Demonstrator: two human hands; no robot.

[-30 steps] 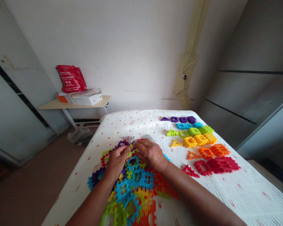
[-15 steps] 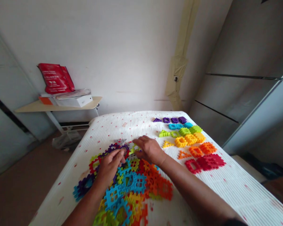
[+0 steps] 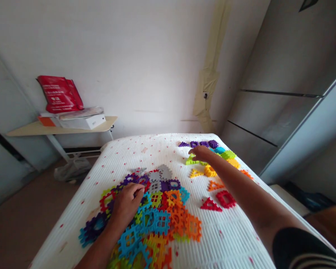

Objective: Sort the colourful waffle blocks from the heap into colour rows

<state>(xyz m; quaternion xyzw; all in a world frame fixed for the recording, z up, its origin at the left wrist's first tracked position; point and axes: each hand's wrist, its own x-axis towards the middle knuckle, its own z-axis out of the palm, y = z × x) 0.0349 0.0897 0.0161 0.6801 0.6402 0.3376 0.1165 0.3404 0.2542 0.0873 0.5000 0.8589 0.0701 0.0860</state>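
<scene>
My left hand (image 3: 128,200) rests over the upper left of a heap of plastic interlocking building pieces (image 3: 149,218), fingers curled and thumb near the index finger. What it holds, if anything, is hidden. Reaching to the far right, my right hand (image 3: 200,152) has its fingers bent down on a lime-green triangle piece (image 3: 191,160) at the left end of the lime row. The heap mixes blue, orange, purple, lime and red toothed pieces. Grey pieces (image 3: 164,172) lie at its far side, beyond a purple square (image 3: 173,184).
Right of the heap lie rows sorted by colour: purple (image 3: 194,144), yellow (image 3: 210,171), orange (image 3: 216,185) and red (image 3: 226,199). My right forearm covers part of them. A side table (image 3: 25,129) with a red bag (image 3: 60,94) stands left; grey cabinets (image 3: 257,112) stand right.
My right hand has moved from the heap's far side to the lime row, uncovering grey and purple pieces. My left hand stays over the heap. The view has shifted slightly right.
</scene>
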